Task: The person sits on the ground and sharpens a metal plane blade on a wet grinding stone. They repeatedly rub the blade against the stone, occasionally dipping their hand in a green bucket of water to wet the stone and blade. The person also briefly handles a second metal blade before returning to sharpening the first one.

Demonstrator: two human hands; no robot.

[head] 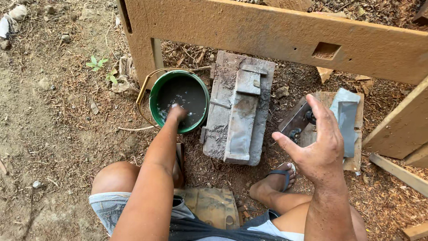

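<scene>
1. I am watching the left hand (177, 112) reaching down into the green bucket (154, 96); its fingers are dipping into the dark grey water, so I cannot tell how far they are curled or whether they are gripping anything.
2. The bucket is sitting on the bare ground just left of the grey stone block (238, 107), its thin wire handle (141, 91) hanging off the left rim.
3. The right hand (317, 145) is hovering open in the air, fingers spread and slightly bent, thumb pointing left, holding nothing.
4. Just behind that hand, a wooden board (354, 129) is lying on the ground, carrying a grey metal blade (347, 120) and a dark fitting with two bolts (296, 127); the hand is partly covering them and is not touching them as far as I can see.
5. The stone block is lying between the two hands, with a smaller worn slab (240, 122) resting lengthwise on top of it.
6. The person is sitting low, bare knees apart, the right foot in a blue sandal (281, 173) just below the block's near edge.
7. The ground is dry dirt scattered with wood chips, pebbles and a small green seedling (96, 63) toward the far left.
8. A rust-brown wooden frame (276, 31) is spanning the far side, with more planks (401, 129) leaning at the right edge.
</scene>
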